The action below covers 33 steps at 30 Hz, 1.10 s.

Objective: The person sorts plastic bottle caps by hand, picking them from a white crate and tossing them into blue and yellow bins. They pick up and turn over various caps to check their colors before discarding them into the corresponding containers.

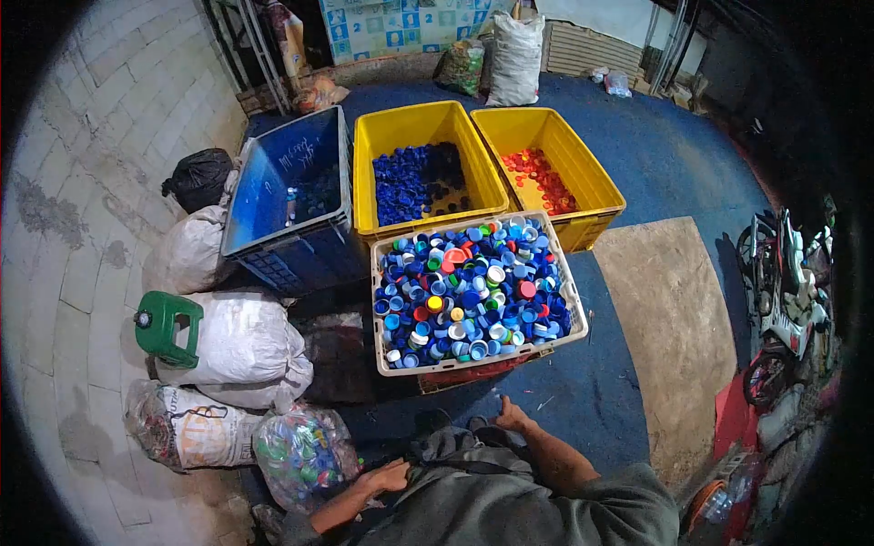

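A white tray [575, 333] heaped with loose plastic bottle caps [469, 296], mostly blue with some red, white, green and yellow, stands in front of me. My right hand [513, 416] is just short of its near edge, apart from it, with one finger stretched out and nothing visible in it. Close to my body, my left hand [391, 476] has its fingers curled together, and I see nothing in them. Beside it on the left lies a clear plastic bag [305, 455] full of coloured caps.
Behind the tray stand a blue crate [287, 238], a yellow crate [437, 107] with dark blue caps and another yellow crate [596, 187] with red-orange caps. White sacks [246, 341] and a green jerrycan [169, 329] line the left wall. A motorbike [783, 309] stands at right.
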Available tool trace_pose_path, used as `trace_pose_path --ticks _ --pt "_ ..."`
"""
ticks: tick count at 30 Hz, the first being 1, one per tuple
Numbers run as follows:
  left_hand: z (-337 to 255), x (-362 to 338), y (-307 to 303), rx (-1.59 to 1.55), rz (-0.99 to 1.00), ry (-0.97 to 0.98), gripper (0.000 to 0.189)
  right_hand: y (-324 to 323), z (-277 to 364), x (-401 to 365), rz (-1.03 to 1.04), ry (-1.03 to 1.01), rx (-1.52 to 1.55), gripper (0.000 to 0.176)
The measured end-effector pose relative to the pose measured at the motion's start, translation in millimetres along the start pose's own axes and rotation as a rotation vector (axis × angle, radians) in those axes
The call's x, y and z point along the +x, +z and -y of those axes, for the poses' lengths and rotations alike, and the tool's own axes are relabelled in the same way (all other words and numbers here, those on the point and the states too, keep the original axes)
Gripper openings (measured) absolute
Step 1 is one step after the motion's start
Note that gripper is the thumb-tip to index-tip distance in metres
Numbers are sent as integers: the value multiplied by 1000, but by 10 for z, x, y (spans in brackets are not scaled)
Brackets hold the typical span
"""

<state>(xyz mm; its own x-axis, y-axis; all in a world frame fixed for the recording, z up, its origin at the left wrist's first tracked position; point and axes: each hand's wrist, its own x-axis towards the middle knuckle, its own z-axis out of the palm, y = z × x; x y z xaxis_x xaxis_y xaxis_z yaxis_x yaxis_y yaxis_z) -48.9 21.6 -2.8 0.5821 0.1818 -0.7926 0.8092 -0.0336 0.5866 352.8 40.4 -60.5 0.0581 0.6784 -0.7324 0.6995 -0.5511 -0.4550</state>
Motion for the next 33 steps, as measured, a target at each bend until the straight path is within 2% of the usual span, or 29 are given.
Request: trace_pose_path --ticks 2,4,6,8,9,12,13,16,20,21,24,28,29,32,33 --pt "8 122 -241 -38 151 40 67 -40 167 24 -52 2 11 86" --pt "43 227 -237 -89 304 79 65 -58 263 23 -39 7 18 86" --pt "157 285 -147 -335 228 -25 64 -94 323 9 -24 6 27 85" --pt "430 271 96 -765 -81 -274 62 -147 346 -18 -10 6 42 85" --pt "440 236 50 -767 -136 -413 62 -158 312 -38 -30 12 30 85" --pt "500 37 -119 -1108 137 -55 69 -247 166 -94 -51 35 14 82" --pt "200 -159 -285 -1137 182 -30 73 -273 -13 -57 -32 47 16 81" --pt "87 -141 -313 -947 133 -112 51 -441 -119 -1 52 78 36 83" --pt "-349 -16 -416 -92 -12 3 58 -851 -70 6 118 76 61 83" --pt "-494 47 -463 37 37 -7 71 -851 -184 125 51 14 10 72" --pt "-620 159 -392 -77 -278 0 79 -967 -494 470 81 -23 19 71" --pt "-1119 232 -380 -1082 -313 -51 63 -1114 -940 763 68 -37 -5 72" --pt "-1039 394 -302 -1299 -219 53 55 -1214 -951 737 70 -40 -38 73" --pt "-670 756 74 -1213 -299 -225 48 -1576 -873 524 129 -46 -41 82" --pt "-797 679 6 -1177 -241 -270 47 -1576 -1047 604 136 -55 -59 84"
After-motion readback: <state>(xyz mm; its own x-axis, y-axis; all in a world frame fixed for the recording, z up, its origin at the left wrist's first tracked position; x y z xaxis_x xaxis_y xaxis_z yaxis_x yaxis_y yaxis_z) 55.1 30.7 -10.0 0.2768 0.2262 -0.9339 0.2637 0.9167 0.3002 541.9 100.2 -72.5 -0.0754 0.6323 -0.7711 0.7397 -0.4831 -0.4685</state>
